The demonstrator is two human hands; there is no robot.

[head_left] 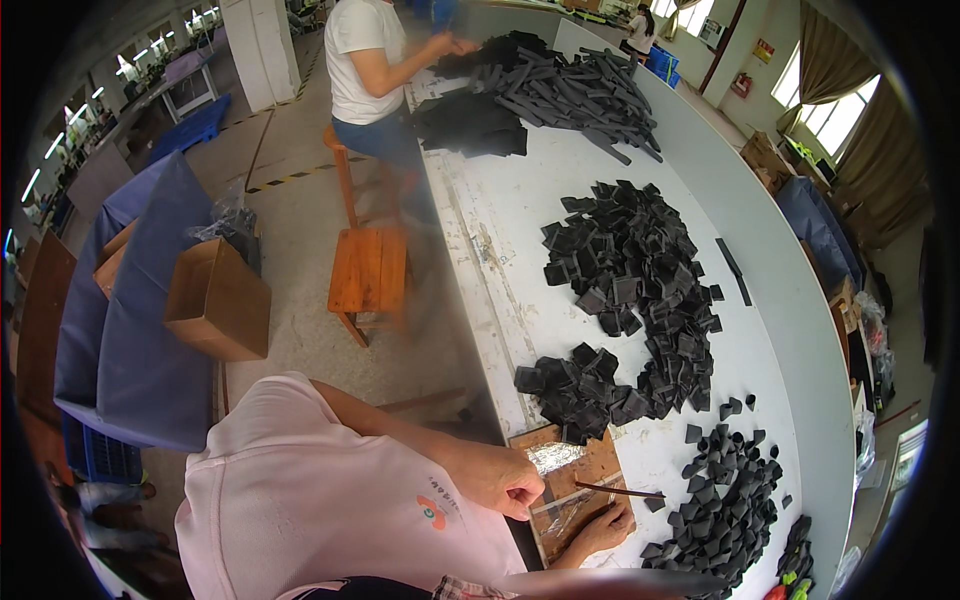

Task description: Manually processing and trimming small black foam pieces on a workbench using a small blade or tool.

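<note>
My left hand [504,482] is closed, its fingers curled in over the near edge of a brown wooden board [597,464]. Whatever it grips, if anything, is hidden. On the board's lower right part, my right hand [603,528] has its fingers bent together; I cannot make out what is between them. A thin dark brown strip [620,490] lies across the board between the hands and reaches past its right edge. Shiny clear film [556,457] covers part of the board. Beside the strip's far end sits a small black piece [655,504].
Flat black pieces [630,290] form a large pile beyond the board. Small folded black pieces [725,510] are heaped to the right. Farther along the white table [590,165] lie black strips [580,95], near a seated person [365,60]. A wooden stool [368,270] stands left.
</note>
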